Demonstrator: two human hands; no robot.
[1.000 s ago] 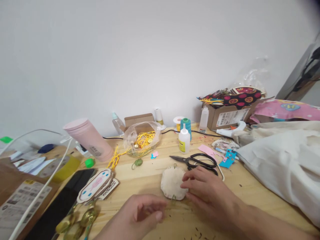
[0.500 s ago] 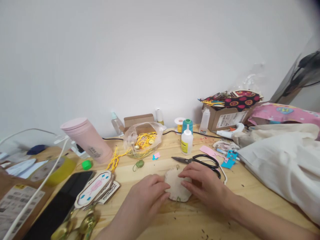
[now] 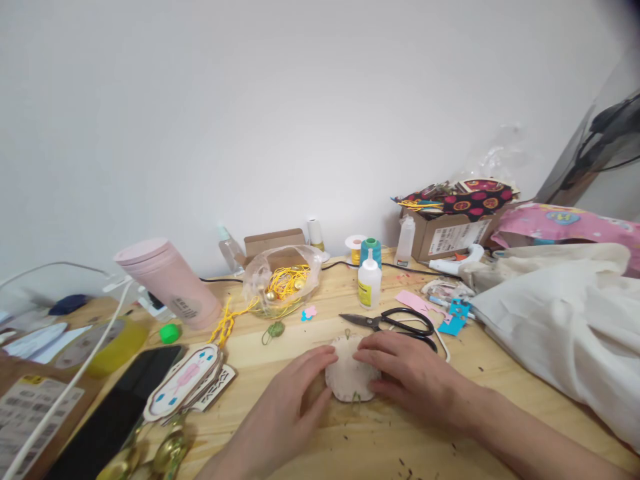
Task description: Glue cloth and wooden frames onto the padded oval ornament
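A flat cream fabric piece (image 3: 349, 377) with a scalloped, rounded outline lies on the wooden table, green thread loops showing at its top and bottom. At its left edge is my left hand (image 3: 293, 400), index finger and thumb spread apart along the rim. My right hand (image 3: 417, 373) rests over the right side, its fingertips touching the top surface and its thumb lower down, apart from the fingers. Just beyond lie black-handled scissors (image 3: 407, 321), partly behind my right hand. A white glue bottle (image 3: 369, 285) with a yellow label stands upright behind them.
Left are a pink tumbler (image 3: 165, 283), a black phone (image 3: 117, 407), printed tags (image 3: 183, 383) and brass bells (image 3: 170, 450). Behind sits a plastic bag (image 3: 257, 273) of yellow cord. White cloth (image 3: 545, 313) covers the right side, near a cardboard box (image 3: 425, 233).
My left thumb has moved away from the index finger, widening that hand's spread. My right fingers have shifted slightly on the fabric piece. The whole view has moved a little.
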